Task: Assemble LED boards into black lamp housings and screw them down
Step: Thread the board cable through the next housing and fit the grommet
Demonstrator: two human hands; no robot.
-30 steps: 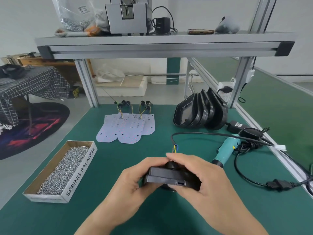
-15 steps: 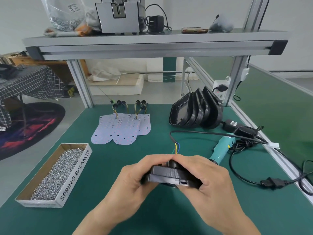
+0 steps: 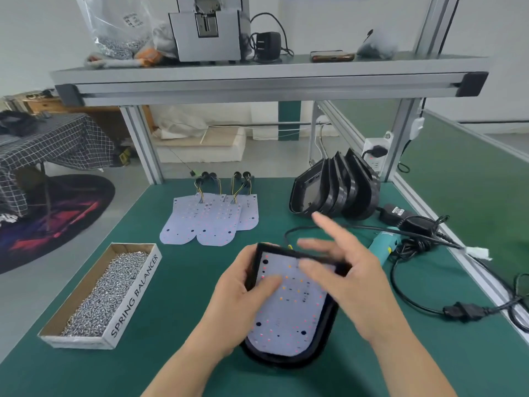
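Our left hand clamps the housing and LED board. Our right hand, fingers spread, hovers nearer the screwdriver on its right.

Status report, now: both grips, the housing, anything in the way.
Hands: left grip holds black housing edge, thumb on LED board; right grip open above it, blurred. Board lies in housing. Black cable close behind, not blocking.

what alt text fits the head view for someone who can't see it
A person's left hand grips a black lamp housing with an LED board seated in it, while the open right hand hovers blurred above it. On the green bench lie a box of screws, spare LED boards, stacked empty housings and a teal screwdriver.
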